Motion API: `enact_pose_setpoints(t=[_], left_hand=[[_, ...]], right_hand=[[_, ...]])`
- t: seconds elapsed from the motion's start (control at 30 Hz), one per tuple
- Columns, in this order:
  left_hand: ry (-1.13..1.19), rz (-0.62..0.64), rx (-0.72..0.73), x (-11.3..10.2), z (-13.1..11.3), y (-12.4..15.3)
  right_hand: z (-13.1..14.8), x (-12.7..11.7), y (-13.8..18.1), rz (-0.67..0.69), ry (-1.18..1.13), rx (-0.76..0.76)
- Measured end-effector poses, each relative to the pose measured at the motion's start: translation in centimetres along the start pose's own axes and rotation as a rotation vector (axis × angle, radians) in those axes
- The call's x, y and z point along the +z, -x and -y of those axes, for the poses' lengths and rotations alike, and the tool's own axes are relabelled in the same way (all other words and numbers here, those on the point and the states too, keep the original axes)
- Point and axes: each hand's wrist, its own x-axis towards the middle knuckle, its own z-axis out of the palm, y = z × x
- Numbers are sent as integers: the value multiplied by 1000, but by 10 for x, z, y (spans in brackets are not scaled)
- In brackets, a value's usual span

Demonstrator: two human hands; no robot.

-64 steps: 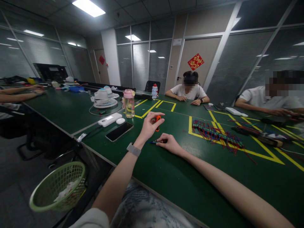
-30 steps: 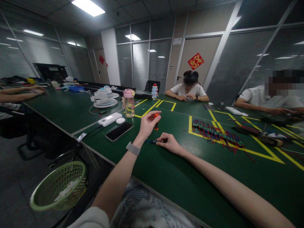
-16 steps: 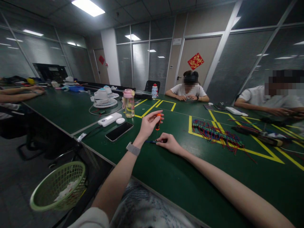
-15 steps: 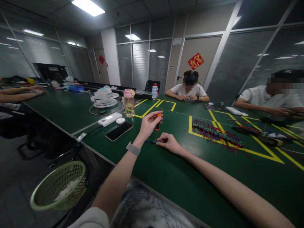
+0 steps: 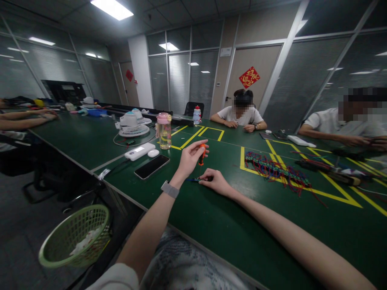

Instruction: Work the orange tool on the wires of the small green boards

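My left hand point(image 5: 191, 156) grips the orange and black handle of a screwdriver point(image 5: 202, 156), which stands upright with its thin shaft pointing down. The tip meets a small green circuit board point(image 5: 197, 179) lying on the dark green table point(image 5: 193, 217). My right hand point(image 5: 214, 179) pinches the board's right end between thumb and fingers, its side resting on the tabletop. Blue wire runs out from the board's left end, beneath my left wrist. Fingers hide much of the board, and the exact contact point is too small to make out.
A phone point(image 5: 152, 166), a white power strip point(image 5: 140, 152) and a pink-lidded bottle point(image 5: 164, 131) stand left of my hands. Wired green boards point(image 5: 276, 169) lie in a row to the right. Fans point(image 5: 133, 125) sit farther back. Co-workers sit across and at the right.
The screwdriver handle has turned slightly in my left fingers, showing more orange. My right hand and the board hold their place. Across the table, a co-worker's hands have moved apart.
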Motion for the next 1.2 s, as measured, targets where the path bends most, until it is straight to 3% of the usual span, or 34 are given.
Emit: enact_pose_setpoints(t=[0.17,0.33,0.43,0.67,0.93,1.2], left_hand=[[-207,-65,95,-3,-5,1],[27,25,28,-2,1,-2],[79,3,-16,-1,3,-2],[-205,-78,84,-3,-3,0],[119,54,-36,-1,2,-1],[-174,-33,66,-1,-6,2]], right_hand=[[-1,0,0,-1,-5,-3],[-2,1,0,5,-11,1],[-2,1,0,7,3,-1],[-1,0,0,9,16,-2],[0,1,0,10,-31,30],[0,2,1,9,-39,22]])
